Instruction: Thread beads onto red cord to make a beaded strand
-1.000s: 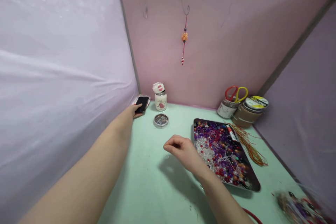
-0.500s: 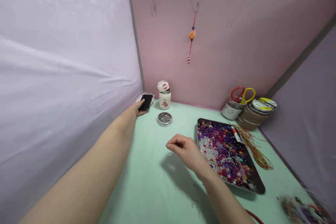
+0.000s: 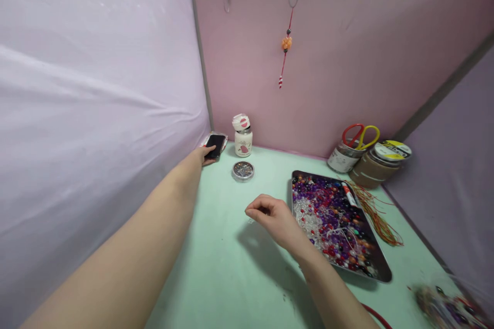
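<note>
My left hand [image 3: 206, 155] reaches to the far left corner of the table. Its thumb lies on top of a black phone [image 3: 216, 145] and its fingers are beneath the edge. My right hand [image 3: 272, 214] hovers above the middle of the table, thumb and fingertips pinched together. Something tiny and clear shows just under that pinch, too small to name. Right of this hand lies a dark tray [image 3: 380, 267] of mixed purple, red, clear and black beads [image 3: 328, 221].
A white lidded jar [image 3: 243, 141] and a round clear-rimmed case [image 3: 243, 170] stand near the phone. At the back right are scissors [image 3: 360, 136] in a jar, a brown jar [image 3: 372, 168] and coloured cords [image 3: 380, 223]. A beaded string [image 3: 286, 43] hangs from a hook.
The view has tilted down slightly, so things on the wall sit higher. My left thumb has slid a little further across the phone. The right hand keeps its pinch, nearly still.
</note>
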Demonstrator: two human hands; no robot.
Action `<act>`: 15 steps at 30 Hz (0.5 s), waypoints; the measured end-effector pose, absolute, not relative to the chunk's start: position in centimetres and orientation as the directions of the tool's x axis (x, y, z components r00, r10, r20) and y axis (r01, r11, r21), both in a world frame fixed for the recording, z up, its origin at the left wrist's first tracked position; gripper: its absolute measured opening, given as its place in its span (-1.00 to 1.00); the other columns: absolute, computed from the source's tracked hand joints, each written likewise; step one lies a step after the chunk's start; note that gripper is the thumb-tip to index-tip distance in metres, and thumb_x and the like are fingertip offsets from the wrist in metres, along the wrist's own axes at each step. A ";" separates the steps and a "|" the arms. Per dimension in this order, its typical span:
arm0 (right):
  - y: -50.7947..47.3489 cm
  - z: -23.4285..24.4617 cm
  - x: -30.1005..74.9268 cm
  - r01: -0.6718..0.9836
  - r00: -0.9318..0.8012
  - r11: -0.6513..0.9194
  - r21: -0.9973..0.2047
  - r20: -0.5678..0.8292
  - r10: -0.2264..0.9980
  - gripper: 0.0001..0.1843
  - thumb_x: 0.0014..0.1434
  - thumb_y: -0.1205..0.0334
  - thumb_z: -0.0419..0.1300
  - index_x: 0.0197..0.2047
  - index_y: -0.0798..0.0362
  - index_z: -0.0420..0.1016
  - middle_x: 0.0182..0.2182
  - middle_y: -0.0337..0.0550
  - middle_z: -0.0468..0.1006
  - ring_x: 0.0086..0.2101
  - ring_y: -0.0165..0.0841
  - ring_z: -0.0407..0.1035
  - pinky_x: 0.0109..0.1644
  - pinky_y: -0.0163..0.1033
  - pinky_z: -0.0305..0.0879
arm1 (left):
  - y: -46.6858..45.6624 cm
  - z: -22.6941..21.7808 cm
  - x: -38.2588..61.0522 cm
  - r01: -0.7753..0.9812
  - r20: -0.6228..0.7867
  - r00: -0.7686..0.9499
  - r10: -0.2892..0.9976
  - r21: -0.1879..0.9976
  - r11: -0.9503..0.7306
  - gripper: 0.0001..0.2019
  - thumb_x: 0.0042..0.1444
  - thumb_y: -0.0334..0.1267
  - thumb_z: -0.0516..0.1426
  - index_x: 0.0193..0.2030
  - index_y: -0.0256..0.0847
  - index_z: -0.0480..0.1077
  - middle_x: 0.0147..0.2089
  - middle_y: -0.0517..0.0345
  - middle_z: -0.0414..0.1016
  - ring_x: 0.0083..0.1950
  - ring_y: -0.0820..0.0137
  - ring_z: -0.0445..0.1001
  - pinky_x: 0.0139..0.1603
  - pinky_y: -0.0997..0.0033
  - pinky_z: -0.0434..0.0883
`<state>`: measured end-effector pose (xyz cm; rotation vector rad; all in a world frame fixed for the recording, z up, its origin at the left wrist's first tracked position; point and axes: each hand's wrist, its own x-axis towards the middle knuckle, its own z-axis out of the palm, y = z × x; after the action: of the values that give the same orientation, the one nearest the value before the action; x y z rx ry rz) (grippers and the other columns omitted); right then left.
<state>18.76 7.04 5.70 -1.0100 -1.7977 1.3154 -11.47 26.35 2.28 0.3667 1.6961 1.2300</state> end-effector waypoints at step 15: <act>6.8 5.9 18.8 0.222 -0.487 0.241 -0.945 0.106 0.867 -0.86 0.07 0.24 0.16 -0.44 0.06 0.51 -0.41 -0.20 0.50 -0.38 -0.41 0.33 -0.26 -0.30 0.22 | 25.7 2.0 -12.4 -0.309 -0.546 -0.423 0.723 0.837 0.451 -0.70 0.06 -0.01 0.15 -0.21 -0.21 0.39 -0.37 0.02 0.50 -0.29 0.26 0.53 -0.32 0.31 0.52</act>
<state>18.77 6.76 5.90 -0.9963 -1.8644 1.2640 -12.45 25.68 1.99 0.3662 1.6303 1.2045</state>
